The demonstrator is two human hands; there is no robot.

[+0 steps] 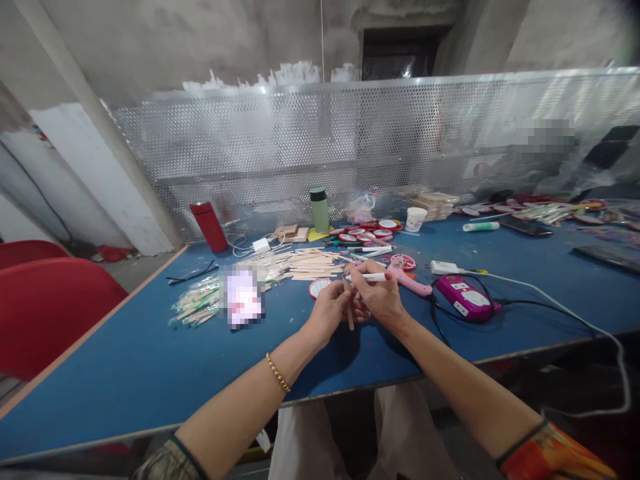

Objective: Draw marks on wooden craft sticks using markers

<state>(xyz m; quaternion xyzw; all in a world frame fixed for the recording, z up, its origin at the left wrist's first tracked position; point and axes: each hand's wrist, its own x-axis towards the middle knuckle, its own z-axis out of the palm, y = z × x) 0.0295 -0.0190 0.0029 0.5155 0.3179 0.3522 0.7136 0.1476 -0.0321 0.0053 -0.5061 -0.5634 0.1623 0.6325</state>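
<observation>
My left hand [327, 312] is closed around a flat wooden craft stick [351, 319], whose lower end points down toward me. In my right hand [384, 303] is a white marker pen [374, 276] with a red end, gripped as for writing. Its tip is close to the upper part of the stick; whether it touches I cannot tell. Just behind my left hand lies a round white disc with a red rim [319, 287]. Many loose wooden sticks [315, 264] are spread beyond my hands. A pink glue gun [413, 281] lies right of my right hand.
A purple power strip [465, 299] with cables sits to the right. On the left are bagged sticks [200, 300] and a phone with a lit screen [243, 300]. A red flask [209, 227], green bottle [319, 210] and paper cup [415, 219] stand near the perforated metal panel [280, 147].
</observation>
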